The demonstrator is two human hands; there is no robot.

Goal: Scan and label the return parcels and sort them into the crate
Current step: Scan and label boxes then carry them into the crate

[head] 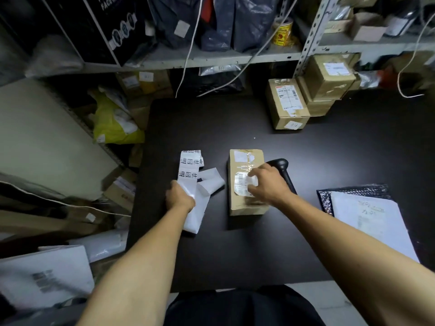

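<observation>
We look down on a dark matte tabletop [235,250], its far edge lost under shelving [211,58]. At right, a white sheet hides most of a bubble mailer [353,191]. A taped cardboard parcel [240,203] lies at centre. Our left hand [180,198] grips a glossy label strip [190,170] just beside it. Our right hand [268,182] pinches a barcoded sticker [244,184] on the parcel and partly covers a black scanner [281,164].
</observation>
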